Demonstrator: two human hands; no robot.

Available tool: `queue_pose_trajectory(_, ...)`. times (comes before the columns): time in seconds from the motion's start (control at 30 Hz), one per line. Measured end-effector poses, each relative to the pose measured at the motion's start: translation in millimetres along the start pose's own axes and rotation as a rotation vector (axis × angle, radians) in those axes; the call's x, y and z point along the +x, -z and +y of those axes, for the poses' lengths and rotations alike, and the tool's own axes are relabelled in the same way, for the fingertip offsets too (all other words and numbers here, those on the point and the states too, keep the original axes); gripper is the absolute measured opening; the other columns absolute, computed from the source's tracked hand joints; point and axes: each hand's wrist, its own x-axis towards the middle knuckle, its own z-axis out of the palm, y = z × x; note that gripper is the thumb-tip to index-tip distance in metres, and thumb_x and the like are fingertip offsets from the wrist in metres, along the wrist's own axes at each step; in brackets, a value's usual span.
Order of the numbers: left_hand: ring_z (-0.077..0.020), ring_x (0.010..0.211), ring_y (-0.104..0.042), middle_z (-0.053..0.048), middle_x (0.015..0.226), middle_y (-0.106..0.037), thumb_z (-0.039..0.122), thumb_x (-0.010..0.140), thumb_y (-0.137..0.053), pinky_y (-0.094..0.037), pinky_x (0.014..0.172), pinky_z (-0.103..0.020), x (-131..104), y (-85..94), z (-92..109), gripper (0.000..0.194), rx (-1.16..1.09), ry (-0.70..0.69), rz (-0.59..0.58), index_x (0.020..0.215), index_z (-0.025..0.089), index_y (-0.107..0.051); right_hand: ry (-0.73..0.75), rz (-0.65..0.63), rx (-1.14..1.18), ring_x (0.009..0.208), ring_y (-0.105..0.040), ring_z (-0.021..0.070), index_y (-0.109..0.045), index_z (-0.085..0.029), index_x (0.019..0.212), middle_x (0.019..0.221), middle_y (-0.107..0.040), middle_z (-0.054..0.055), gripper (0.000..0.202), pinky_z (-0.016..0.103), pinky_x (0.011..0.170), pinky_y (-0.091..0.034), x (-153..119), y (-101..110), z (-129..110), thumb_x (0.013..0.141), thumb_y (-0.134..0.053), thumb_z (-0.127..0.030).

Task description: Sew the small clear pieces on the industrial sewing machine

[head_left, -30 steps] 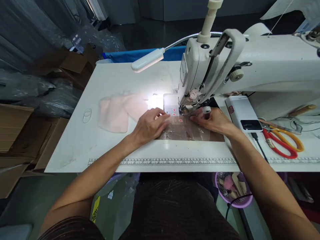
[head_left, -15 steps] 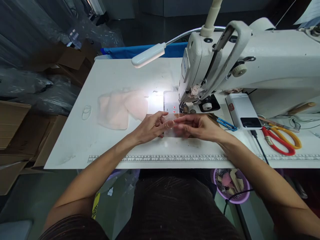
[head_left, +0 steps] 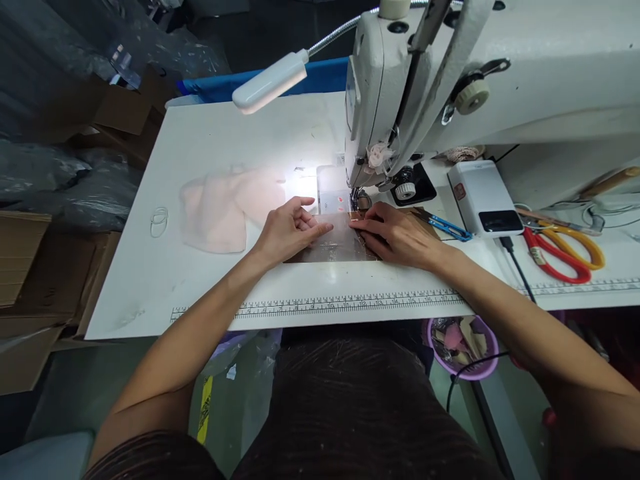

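Note:
A thin translucent sheet (head_left: 333,248), looking like plastic, lies over a brown strip on the table just in front of the presser foot (head_left: 356,199) of a white sewing machine (head_left: 377,87). My left hand (head_left: 290,233) rests at the sheet's left side, thumb stretched out over it and fingers loosely apart, gripping nothing. On the other side, my right hand (head_left: 400,233) has thumb and fingertips closed on the sheet's right edge, close under the needle. Its lower fingers hide part of that edge.
Pale pink fabric pieces (head_left: 215,213) lie to the left, beside thin rings (head_left: 159,221). To the right are blue thread snips (head_left: 445,227), a white power bank (head_left: 483,200) and red-handled scissors (head_left: 555,257). A lit lamp (head_left: 273,81) hangs above. A printed ruler (head_left: 320,307) runs along the front edge.
My hands have moved apart from holding the translucent sheet together. The sheet now lies flat by the presser foot, the left hand loosened, the right at its edge. The view has shifted closer.

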Motion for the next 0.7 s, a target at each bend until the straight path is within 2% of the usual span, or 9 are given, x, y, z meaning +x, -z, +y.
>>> queue_pose_trajectory(0.13, -0.0109, 0.062, -0.063, -0.002, 0.08, -0.071, 0.032, 0.08, -0.076, -0.052, 0.057, -0.024, -3.3, -2.2, 1.9, 0.05, 0.053, -0.028, -0.013, 0.124, 0.015, -0.059, -0.02, 0.017, 0.053, 0.097, -0.061, 0.0249, -0.062, -0.02, 0.133, 0.113, -0.061, 0.013, 0.038, 0.039, 0.082, -0.053, -2.2, 0.7, 0.4, 0.101, -0.043, -0.03)
queue_pose_trajectory(0.23, -0.0118, 0.064, -0.063, -0.002, 0.08, -0.071, 0.031, 0.078, -0.076, -0.051, 0.059, -0.025, -4.7, -4.1, 5.1, 0.05, 0.098, -0.011, 0.006, 0.123, 0.015, -0.06, 0.027, 0.007, 0.096, 0.102, -0.06, 0.0249, -0.062, -0.024, 0.133, 0.113, -0.061, 0.012, 0.037, 0.04, 0.087, -0.052, -3.6, -1.1, 0.6, 0.101, -0.044, -0.03)
queue_pose_trajectory(0.43, -0.0131, 0.068, -0.065, 0.0, 0.079, -0.072, 0.037, 0.075, -0.079, -0.051, 0.065, -0.026, -1.6, -3.3, 5.7, 0.055, 0.264, -0.021, 0.152, 0.123, 0.017, -0.06, 0.026, 0.037, 0.109, 0.103, -0.059, 0.0264, -0.066, -0.019, 0.127, 0.109, -0.061, 0.014, 0.036, 0.043, 0.091, -0.052, -2.6, -5.6, -1.1, 0.099, -0.045, -0.026)
queue_pose_trajectory(0.53, -0.0127, 0.067, -0.064, 0.0, 0.078, -0.072, 0.038, 0.08, -0.075, -0.051, 0.064, -0.026, -1.4, -1.6, 3.7, 0.05, 0.235, -0.026, 0.132, 0.122, 0.016, -0.061, 0.024, 0.039, 0.11, 0.105, -0.058, 0.0273, -0.066, -0.019, 0.126, 0.11, -0.061, 0.014, 0.036, 0.044, 0.093, -0.052, -2.6, -5.8, -2.0, 0.098, -0.045, -0.026)
queue_pose_trajectory(0.7, -0.0122, 0.068, -0.064, -0.001, 0.082, -0.073, 0.031, 0.077, -0.076, -0.05, 0.063, -0.025, -4.4, -0.1, 5.2, 0.054, 0.224, -0.031, 0.089, 0.125, 0.016, -0.059, 0.015, 0.013, 0.097, 0.106, -0.057, 0.0284, -0.064, -0.022, 0.129, 0.111, -0.06, 0.014, 0.037, 0.047, 0.095, -0.053, -3.1, -5.8, -2.5, 0.098, -0.043, -0.026)
